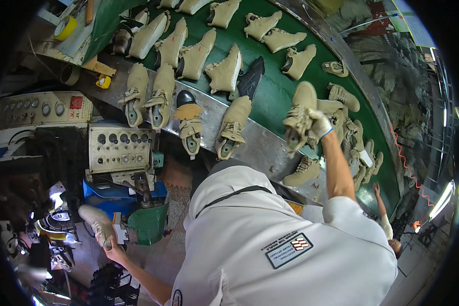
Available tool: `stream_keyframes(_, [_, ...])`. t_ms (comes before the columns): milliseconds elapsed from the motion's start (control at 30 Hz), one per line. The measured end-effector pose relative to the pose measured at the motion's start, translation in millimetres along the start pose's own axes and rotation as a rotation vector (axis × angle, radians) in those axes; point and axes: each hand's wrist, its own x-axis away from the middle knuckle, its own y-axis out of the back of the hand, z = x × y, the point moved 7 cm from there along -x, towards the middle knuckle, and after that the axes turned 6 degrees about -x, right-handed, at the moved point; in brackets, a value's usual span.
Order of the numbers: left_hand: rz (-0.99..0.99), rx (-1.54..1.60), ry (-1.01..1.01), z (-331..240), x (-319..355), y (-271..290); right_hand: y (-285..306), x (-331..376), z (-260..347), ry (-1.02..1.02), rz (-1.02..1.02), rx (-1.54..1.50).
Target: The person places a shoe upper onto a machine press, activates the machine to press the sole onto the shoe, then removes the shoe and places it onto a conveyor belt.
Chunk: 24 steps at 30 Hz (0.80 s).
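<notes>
At the lower left, my left hand (115,251) grips a light beige shoe (98,222) by one end, beside the machine. My right hand (320,125), partly covered by a white glove, is closed on a laced beige boot (302,104), raised over the metal edge of the green conveyor belt. Another laced boot (303,171) lies on the metal edge just below it. More beige boots and a dark shoe (251,78) stand near the belt's front edge; a black-toed piece (189,120) sits among them.
The green belt (275,66) carries several rows of boots, with a pile (347,127) at right. Control panels (120,148) and a green machine part (149,223) stand at left. A tape roll (65,28) lies top left. Another person's arm (379,201) reaches in at right.
</notes>
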Motion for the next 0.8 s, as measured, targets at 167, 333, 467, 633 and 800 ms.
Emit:
stream_keyframes(167, [0.372,-0.053,0.047,129.8,-31.0,-37.8,134.7,19.3,136.0,0.351,-1.101,1.268])
stream_keyframes(333, [0.038,0.453,0.302,91.6,13.8,-18.6,10.1,-71.3,-20.0,0.195,-0.512,1.395])
stream_keyframes(467, [-0.063,0.436,0.156,54.5,-4.0,26.3,-81.5,-120.2,-200.9,-0.225,-0.526,0.536])
stream_keyframes(633, [0.000,0.327,-0.157,-79.8,6.7,29.0,-65.2,-192.1,-237.7,0.067,-0.637,0.490])
stream_keyframes(800, [0.210,0.412,-0.323,-200.2,41.1,-44.8,-109.4,-140.3,-201.7,0.078,-0.242,0.233])
